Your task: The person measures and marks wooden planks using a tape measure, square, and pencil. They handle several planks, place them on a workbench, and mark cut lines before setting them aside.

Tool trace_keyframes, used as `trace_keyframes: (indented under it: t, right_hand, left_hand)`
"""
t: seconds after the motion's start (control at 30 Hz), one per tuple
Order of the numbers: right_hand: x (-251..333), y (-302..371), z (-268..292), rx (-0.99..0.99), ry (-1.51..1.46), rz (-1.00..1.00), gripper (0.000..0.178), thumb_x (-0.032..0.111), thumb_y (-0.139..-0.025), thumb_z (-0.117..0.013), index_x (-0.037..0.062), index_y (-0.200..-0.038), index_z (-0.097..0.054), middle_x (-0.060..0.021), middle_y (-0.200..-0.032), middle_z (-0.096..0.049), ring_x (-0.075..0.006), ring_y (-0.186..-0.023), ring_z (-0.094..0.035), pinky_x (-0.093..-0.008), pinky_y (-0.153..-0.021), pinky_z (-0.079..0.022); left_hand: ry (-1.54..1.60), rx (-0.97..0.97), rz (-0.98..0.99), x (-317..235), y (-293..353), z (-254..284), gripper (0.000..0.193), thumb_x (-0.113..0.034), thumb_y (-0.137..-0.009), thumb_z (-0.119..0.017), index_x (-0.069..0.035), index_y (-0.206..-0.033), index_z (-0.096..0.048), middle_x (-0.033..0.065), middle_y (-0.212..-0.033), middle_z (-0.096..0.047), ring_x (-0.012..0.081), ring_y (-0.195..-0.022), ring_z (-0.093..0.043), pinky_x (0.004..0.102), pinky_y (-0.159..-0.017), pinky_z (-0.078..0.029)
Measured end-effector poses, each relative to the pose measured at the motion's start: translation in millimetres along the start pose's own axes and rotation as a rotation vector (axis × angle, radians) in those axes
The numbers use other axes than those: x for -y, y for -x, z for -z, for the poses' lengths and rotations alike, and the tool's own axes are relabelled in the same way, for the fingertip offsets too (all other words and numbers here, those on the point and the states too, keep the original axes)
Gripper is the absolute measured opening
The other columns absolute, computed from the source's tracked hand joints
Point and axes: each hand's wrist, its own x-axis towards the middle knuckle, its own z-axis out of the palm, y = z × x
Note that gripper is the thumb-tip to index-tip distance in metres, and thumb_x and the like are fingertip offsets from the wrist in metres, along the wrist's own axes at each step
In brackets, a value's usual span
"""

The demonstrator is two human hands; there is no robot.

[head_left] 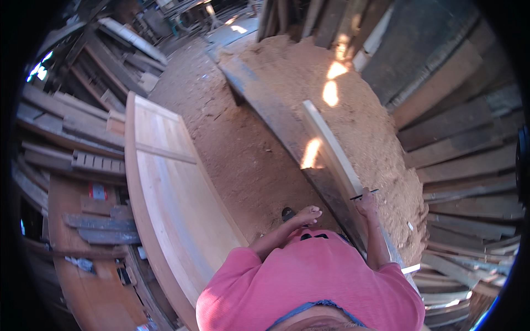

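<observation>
Right hand: fingers closed on a thin dark stick, held crosswise at a pale plank; contact cannot be told. Left hand, at nine o'clock: fingers curled, contents not discernible. Plank: laid toward eleven o'clock, along a dark bench. Steadiness of stick and plank is judged advisable. Wooden panel: placed at ten o'clock.

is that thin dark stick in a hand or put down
In a hand: the right hand grips the thin dark stick, whose ends jut out to its left and right.
</observation>
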Motion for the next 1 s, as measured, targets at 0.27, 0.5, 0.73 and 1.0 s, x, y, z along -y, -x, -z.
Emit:
trace_keyframes:
  t: [0.27, 0.5, 0.73, 1.0]
  right_hand:
    - [113.4, -114.7, -12.1, 0.013, 0.052, 0.051, 0.052, 0.031, -0.088, -0.071, 0.0002, -0.127, -0.056, -0.0302, -0.113, -0.073, -0.0494, -0.111, -0.069, -0.0573, -0.096, -0.054]
    - [165.0, -159.4, -16.0, -0.009, 0.112, -0.012, 0.054, 0.031, -0.087, -0.074, -0.0007, -0.127, -0.058, -0.0318, -0.118, -0.071, -0.0495, -0.116, -0.067, -0.0557, -0.099, -0.053]
    - [201.1, -195.5, -11.1, 0.032, 0.062, 0.002, 0.057, 0.037, -0.088, -0.075, -0.0020, -0.127, -0.060, -0.0314, -0.122, -0.070, -0.0488, -0.118, -0.066, -0.0549, -0.100, -0.053]
    - [228.9, -230.3, -4.1, 0.109, 0.005, -0.016, 0.055, 0.040, -0.089, -0.073, 0.0047, -0.129, -0.059, -0.0297, -0.115, -0.072, -0.0474, -0.113, -0.069, -0.0553, -0.097, -0.055]
  left_hand:
    - [0.246, -0.676, 0.143, 40.7, 127.2, 175.6, 0.032, -0.042, -0.105, -0.060, -0.013, -0.118, -0.057, 0.0014, -0.093, -0.063, 0.0119, -0.068, -0.060, 0.0284, -0.056, -0.050]
    - [0.382, -0.926, 0.094, 39.1, 176.1, 221.9, 0.040, -0.040, -0.106, -0.060, -0.011, -0.132, -0.056, 0.0064, -0.110, -0.067, 0.0151, -0.079, -0.066, 0.0302, -0.066, -0.057]
    - [0.311, -0.821, 0.124, -1.9, 97.5, 218.0, 0.038, -0.033, -0.105, -0.065, -0.004, -0.128, -0.059, 0.0085, -0.102, -0.070, 0.0139, -0.069, -0.065, 0.0294, -0.058, -0.054]
    - [-0.502, -0.578, -0.100, -160.1, -11.9, 245.2, 0.060, -0.035, -0.100, -0.068, 0.005, -0.141, -0.050, 0.0214, -0.122, -0.071, 0.0309, -0.104, -0.072, 0.0423, -0.090, -0.058]
